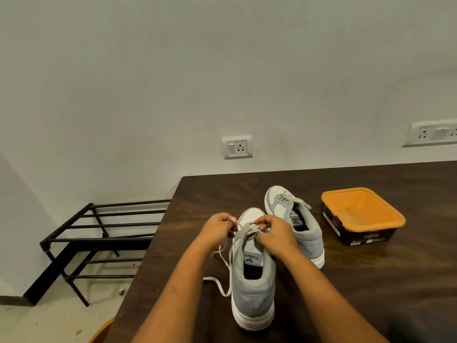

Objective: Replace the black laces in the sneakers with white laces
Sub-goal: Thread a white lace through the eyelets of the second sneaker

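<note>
A single head-worn view looks forward and down over the tabletop (371, 280), close above the sneaker (252, 300), facing the wall (222, 70) behind the tabletop.

A person's bare forearms (319, 290) run uncovered back from the wrists behind the fingers, while the left hand (217, 226) and right hand (275, 235), equally unclad, show short, rounded nails (233, 221) at the fingertips.

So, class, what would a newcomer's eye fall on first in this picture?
The left hand and right hand pinch the white lace over the near grey sneaker on the dark table. Next comes the bright orange-topped tub at the right, beside the second sneaker.
</note>
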The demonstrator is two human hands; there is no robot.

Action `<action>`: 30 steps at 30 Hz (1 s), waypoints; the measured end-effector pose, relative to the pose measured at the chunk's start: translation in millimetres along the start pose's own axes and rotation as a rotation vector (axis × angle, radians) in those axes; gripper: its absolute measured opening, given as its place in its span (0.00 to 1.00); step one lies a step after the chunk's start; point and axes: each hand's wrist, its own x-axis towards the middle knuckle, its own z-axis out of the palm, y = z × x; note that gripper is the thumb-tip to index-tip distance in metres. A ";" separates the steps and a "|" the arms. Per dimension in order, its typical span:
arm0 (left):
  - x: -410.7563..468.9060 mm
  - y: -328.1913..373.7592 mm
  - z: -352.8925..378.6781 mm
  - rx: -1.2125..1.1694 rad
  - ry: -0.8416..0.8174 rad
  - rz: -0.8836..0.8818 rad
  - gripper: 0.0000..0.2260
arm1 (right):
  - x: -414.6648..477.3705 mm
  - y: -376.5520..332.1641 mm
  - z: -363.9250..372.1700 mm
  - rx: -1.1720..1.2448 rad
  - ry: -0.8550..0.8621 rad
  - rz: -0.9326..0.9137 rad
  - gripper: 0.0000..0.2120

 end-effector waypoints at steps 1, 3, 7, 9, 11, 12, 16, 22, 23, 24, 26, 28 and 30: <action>-3.0 5.7 -0.9 -0.111 -0.017 0.012 0.12 | 0.0 -2.1 -1.0 0.015 -0.018 -0.017 0.13; -9.4 20.0 -1.1 -0.364 -0.038 0.037 0.12 | -0.7 -9.5 -4.1 0.073 -0.070 -0.077 0.11; -14.7 46.5 7.2 -0.837 -0.029 0.078 0.11 | -6.8 -30.0 -10.2 0.238 -0.386 -0.090 0.04; -14.2 50.7 12.1 -0.924 0.010 0.087 0.17 | -10.0 -33.7 -13.0 0.266 -0.427 -0.116 0.03; -14.7 50.0 12.7 -0.911 0.078 0.071 0.18 | -12.6 -35.8 -19.2 0.318 -0.421 -0.150 0.09; -13.7 47.5 11.1 -0.887 0.127 0.051 0.17 | -14.1 -37.9 -24.5 0.366 -0.419 -0.150 0.11; -9.8 33.4 3.5 -0.796 0.306 -0.034 0.17 | -12.8 -40.9 -50.0 0.427 -0.453 -0.088 0.14; -5.4 0.8 -13.5 0.283 0.340 -0.249 0.18 | 0.5 -43.7 -61.1 0.184 -0.409 -0.120 0.16; -6.6 -0.5 -12.4 0.455 0.332 -0.230 0.21 | 6.0 -44.3 -61.9 -0.015 -0.376 -0.176 0.16; -7.8 0.8 -10.5 0.538 0.352 -0.150 0.24 | 10.5 -43.9 -61.5 -0.203 -0.343 -0.228 0.16; -8.5 11.2 -5.4 0.512 0.324 0.143 0.25 | 16.1 -41.0 -59.7 -0.400 -0.293 -0.267 0.14; -10.1 26.4 6.8 0.305 0.114 0.338 0.19 | 16.5 -34.9 -57.5 -0.457 -0.245 -0.266 0.13; -13.8 34.2 21.0 0.267 -0.066 0.399 0.13 | 16.3 -27.9 -54.8 -0.457 -0.203 -0.258 0.14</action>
